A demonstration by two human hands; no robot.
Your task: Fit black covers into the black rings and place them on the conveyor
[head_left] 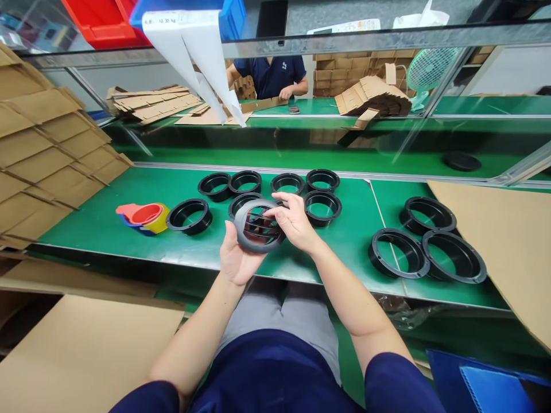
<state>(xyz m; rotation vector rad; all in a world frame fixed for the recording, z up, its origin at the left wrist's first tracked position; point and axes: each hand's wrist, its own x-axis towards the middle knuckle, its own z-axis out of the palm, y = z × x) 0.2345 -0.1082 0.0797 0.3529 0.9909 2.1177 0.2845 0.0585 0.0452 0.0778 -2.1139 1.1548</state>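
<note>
While left hand point(236, 261) cups grille point(257, 230) | right fingers point(278, 211) on top edge

Tape dispenser point(144, 218), folded cardboard stacks point(150, 103), green fan point(426, 69), red bin point(103, 23)

I see my left hand point(236, 258) cupping a slatted vent point(257, 232) from below. My right hand point(294, 221) pinches its upper rim. Small rings point(190, 215) lie on the bench point(344, 241) behind it, large rings point(398, 252) to the right, tape point(144, 218) to the left.
</note>
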